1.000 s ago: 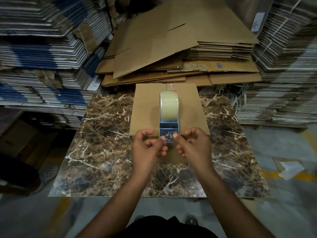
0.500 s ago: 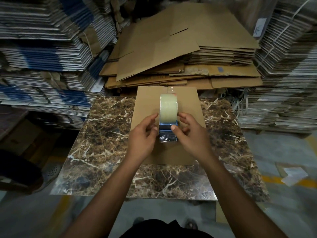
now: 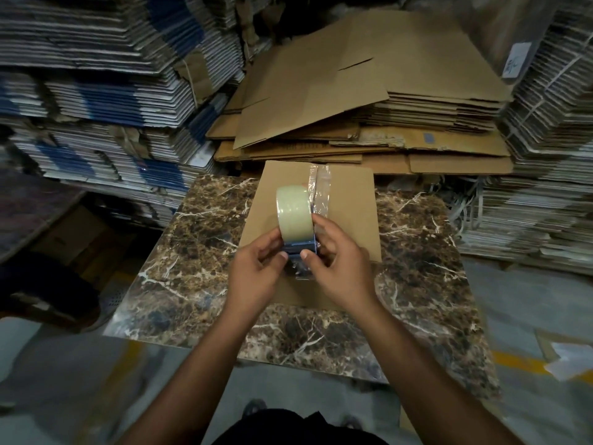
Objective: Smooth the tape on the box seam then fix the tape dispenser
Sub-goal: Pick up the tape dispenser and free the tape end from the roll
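Hands (image 3: 256, 277) over marble table (image 3: 199, 252) — cardboard stacks (image 3: 369, 101) behind.

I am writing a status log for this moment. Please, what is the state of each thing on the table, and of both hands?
tape dispenser: lifted, held in both hands
left hand: gripping the dispenser's left side
right hand: gripping its right side
box: flat on the table, seam taped
tape: stuck along the seam, wrinkled
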The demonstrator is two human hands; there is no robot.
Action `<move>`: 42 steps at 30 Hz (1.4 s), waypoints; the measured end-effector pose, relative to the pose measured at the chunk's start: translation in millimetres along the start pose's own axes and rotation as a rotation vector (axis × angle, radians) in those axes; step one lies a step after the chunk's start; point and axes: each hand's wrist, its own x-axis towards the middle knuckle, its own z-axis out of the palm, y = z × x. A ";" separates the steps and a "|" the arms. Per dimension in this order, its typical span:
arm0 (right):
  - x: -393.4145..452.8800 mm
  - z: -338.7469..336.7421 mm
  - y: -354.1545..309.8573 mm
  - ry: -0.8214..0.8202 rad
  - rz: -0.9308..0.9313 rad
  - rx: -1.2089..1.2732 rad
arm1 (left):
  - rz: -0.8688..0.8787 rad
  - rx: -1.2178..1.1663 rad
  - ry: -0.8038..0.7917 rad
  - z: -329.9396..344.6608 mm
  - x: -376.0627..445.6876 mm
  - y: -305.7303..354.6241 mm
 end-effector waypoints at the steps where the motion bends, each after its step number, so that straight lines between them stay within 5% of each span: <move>1: -0.6 2.0 -3.5 -0.017 -0.012 0.017 | -0.006 -0.003 0.037 -5.6 -3.6 -0.3; 8: 4.2 49.3 -33.1 -0.242 -0.116 0.118 | 0.024 -0.046 0.303 -57.8 -20.0 5.1; 14: 12.4 127.1 -40.3 -0.331 -0.087 0.089 | -0.027 0.003 0.372 -120.5 -3.1 -27.9; 25: 53.0 259.6 -11.1 -0.331 0.302 0.035 | -0.213 0.061 0.105 -191.8 103.2 -157.0; 33: 98.0 341.9 101.3 -0.400 0.489 0.155 | -0.318 0.064 -0.088 -196.0 161.2 -230.2; 42: 83.8 329.1 68.8 -0.402 0.500 0.043 | -0.379 0.125 -0.204 -211.7 170.9 -247.5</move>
